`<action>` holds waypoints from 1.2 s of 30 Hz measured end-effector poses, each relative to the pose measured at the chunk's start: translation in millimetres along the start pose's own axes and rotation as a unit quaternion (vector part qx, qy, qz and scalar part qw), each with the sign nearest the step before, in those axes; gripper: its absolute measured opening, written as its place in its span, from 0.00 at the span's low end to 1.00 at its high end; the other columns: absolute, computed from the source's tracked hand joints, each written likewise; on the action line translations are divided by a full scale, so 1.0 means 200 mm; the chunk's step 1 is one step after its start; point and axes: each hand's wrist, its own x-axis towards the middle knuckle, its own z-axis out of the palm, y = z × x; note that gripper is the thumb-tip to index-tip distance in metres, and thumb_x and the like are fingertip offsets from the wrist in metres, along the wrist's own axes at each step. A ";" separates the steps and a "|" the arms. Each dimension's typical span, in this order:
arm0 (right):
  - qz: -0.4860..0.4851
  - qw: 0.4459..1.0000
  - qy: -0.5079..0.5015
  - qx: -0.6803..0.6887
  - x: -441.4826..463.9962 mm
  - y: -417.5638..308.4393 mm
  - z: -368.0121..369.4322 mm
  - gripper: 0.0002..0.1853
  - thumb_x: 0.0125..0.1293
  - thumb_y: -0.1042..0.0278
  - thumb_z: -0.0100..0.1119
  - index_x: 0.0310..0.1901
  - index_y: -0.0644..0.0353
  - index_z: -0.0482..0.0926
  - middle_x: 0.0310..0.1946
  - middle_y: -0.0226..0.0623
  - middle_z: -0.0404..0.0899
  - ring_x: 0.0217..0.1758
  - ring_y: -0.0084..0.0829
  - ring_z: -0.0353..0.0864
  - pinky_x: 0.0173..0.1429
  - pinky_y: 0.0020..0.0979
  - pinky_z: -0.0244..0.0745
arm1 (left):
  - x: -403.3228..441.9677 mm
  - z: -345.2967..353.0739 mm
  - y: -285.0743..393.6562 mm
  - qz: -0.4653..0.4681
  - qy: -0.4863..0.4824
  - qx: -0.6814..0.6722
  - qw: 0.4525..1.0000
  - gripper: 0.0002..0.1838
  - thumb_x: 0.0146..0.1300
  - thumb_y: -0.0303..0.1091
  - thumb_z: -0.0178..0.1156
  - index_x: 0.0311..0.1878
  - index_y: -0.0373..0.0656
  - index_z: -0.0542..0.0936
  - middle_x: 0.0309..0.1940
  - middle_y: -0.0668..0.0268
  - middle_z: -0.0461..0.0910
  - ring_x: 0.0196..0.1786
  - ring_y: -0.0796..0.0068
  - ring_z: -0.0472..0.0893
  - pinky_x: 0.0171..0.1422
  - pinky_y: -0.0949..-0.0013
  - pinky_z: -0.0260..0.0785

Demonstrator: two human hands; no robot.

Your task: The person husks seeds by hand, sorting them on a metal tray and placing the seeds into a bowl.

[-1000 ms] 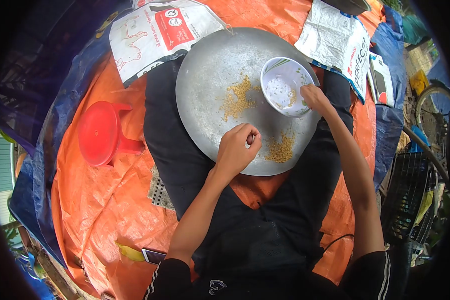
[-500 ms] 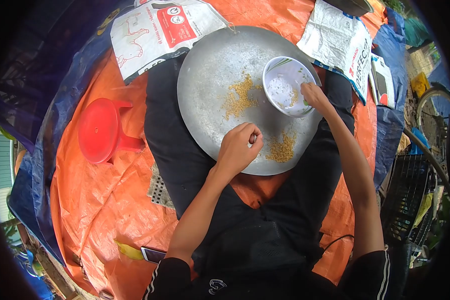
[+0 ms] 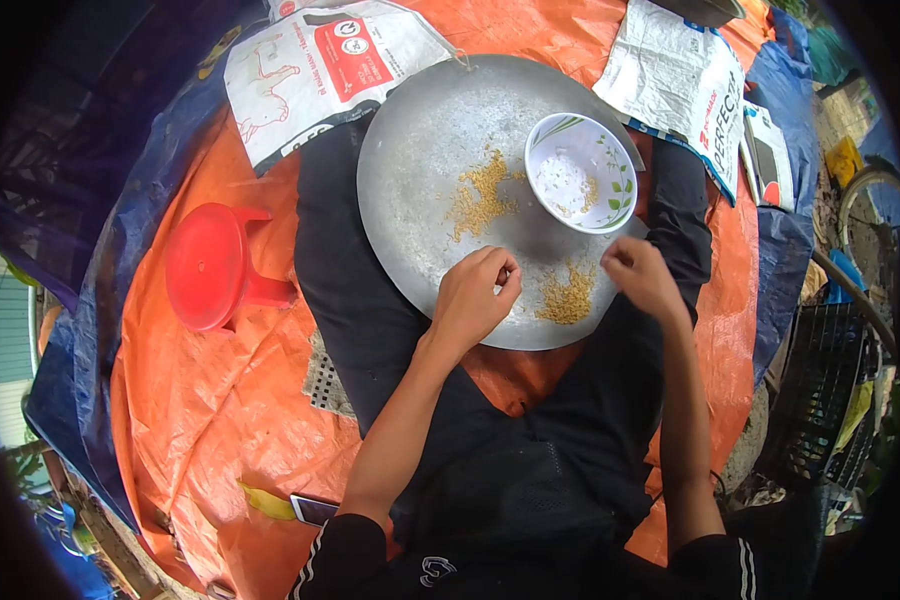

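A round grey metal tray (image 3: 410, 150) rests across my thighs. Two patches of yellow-brown grain lie on it, a left grain patch (image 3: 482, 198) and a lower right grain patch (image 3: 566, 298). A white bowl with green leaf patterns (image 3: 575, 135) stands on the tray's right side, with white bits and some grain inside. My left hand (image 3: 475, 298) is curled closed over the tray's lower part, and what it holds is hidden. To the right of the lower grain patch, my right hand (image 3: 646, 275) has its fingers pinched together below the bowl; anything between them is too small to see.
An orange tarp (image 3: 240, 400) covers the ground, with blue tarp (image 3: 90, 350) around it. A red plastic stool (image 3: 208, 265) lies tipped at left. Printed sacks, including a white sack (image 3: 660, 80), lie beyond my knees. A phone (image 3: 313, 510) lies near my left elbow.
My right hand has moved from inside the bowl's right edge down toward me, beside the lower grain patch. My left hand has stayed nearly still.
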 end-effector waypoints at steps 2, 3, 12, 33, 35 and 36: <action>0.022 0.999 0.006 -0.022 -0.10 -0.01 0.07 0.09 0.60 0.69 0.66 0.34 0.67 0.83 0.26 0.44 0.84 0.29 0.35 0.84 0.38 0.35 0.76 | 0.01 -0.01 -0.01 -0.023 -0.007 0.015 1.000 0.05 0.61 0.29 0.62 0.36 0.36 0.81 0.29 0.58 0.81 0.33 0.62 0.82 0.41 0.63 0.73; 0.048 0.998 0.002 -0.035 -0.13 -0.03 0.09 0.08 0.59 0.69 0.66 0.34 0.66 0.83 0.26 0.44 0.84 0.30 0.38 0.85 0.39 0.36 0.77 | 0.02 -0.02 -0.03 -0.018 -0.013 0.021 1.000 0.05 0.61 0.29 0.62 0.36 0.36 0.81 0.29 0.58 0.81 0.33 0.62 0.82 0.41 0.63 0.73; -0.020 0.993 -0.005 -0.114 -0.14 -0.02 0.20 0.07 0.60 0.68 0.63 0.36 0.62 0.82 0.30 0.46 0.85 0.36 0.48 0.86 0.43 0.44 0.79 | 0.30 0.00 -0.23 0.003 -0.030 0.203 0.979 0.05 0.61 0.28 0.64 0.38 0.39 0.84 0.36 0.58 0.83 0.40 0.58 0.84 0.45 0.59 0.76; -0.008 0.993 -0.031 -0.113 -0.14 0.00 0.22 0.12 0.58 0.66 0.63 0.40 0.63 0.81 0.31 0.52 0.84 0.39 0.52 0.85 0.44 0.47 0.80 | 0.50 0.26 -0.38 0.181 -0.048 0.357 0.915 0.03 0.58 0.23 0.62 0.29 0.34 0.79 0.38 0.50 0.78 0.44 0.47 0.80 0.46 0.49 0.74; -0.021 0.995 -0.012 -0.097 -0.14 0.00 0.22 0.11 0.59 0.66 0.63 0.40 0.63 0.81 0.31 0.51 0.84 0.39 0.52 0.85 0.44 0.47 0.79 | 0.48 0.24 -0.35 0.196 -0.052 0.387 0.899 0.03 0.60 0.23 0.61 0.31 0.33 0.79 0.38 0.50 0.77 0.45 0.48 0.80 0.47 0.51 0.74; -0.030 0.996 0.003 -0.081 -0.14 0.01 0.22 0.10 0.60 0.66 0.62 0.40 0.63 0.81 0.31 0.51 0.84 0.38 0.52 0.85 0.44 0.48 0.79 | 0.45 0.22 -0.28 0.161 -0.039 0.315 0.935 0.03 0.62 0.23 0.60 0.35 0.33 0.78 0.40 0.50 0.77 0.46 0.49 0.79 0.48 0.52 0.74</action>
